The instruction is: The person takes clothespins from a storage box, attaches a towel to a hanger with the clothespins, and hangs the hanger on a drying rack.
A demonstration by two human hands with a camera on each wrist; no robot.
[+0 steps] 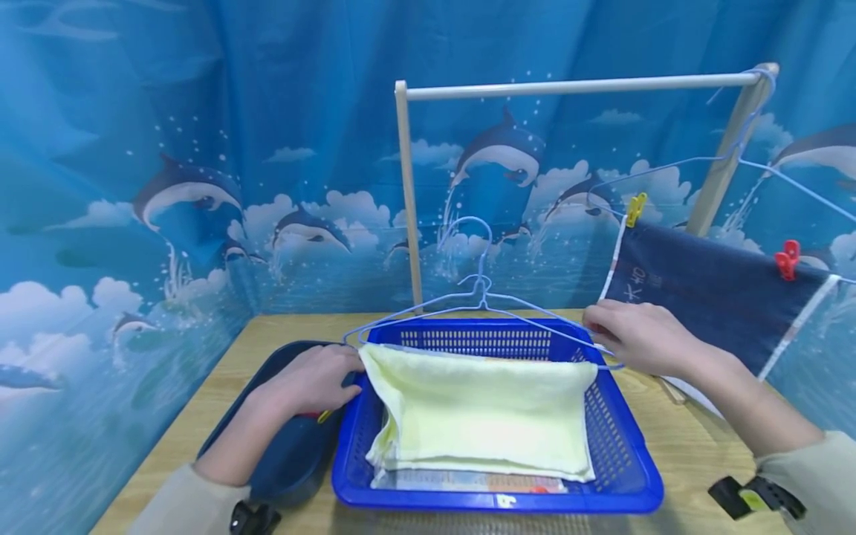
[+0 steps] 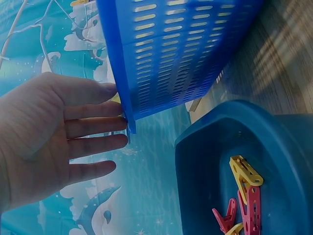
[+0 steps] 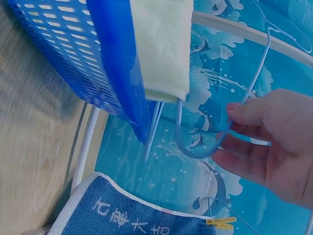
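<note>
One towel (image 1: 715,290) hangs clipped at two o'clock; cloth (image 1: 481,416) draped, unclipped; right hand (image 1: 631,334) pinches hanger (image 3: 193,155), left hand (image 1: 317,379) straight-fingered.

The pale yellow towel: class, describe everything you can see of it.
The pale yellow towel looks like soft, plain, slightly creased cloth. It is folded over the bottom bar of a light-blue wire hanger, its layers visible at the left side. It hangs over the blue plastic basket, its upper part above the rim; whether its lower edge rests inside is unclear. The left hand is at its upper left corner, contact uncertain; the right hand pinches the hanger.
</note>
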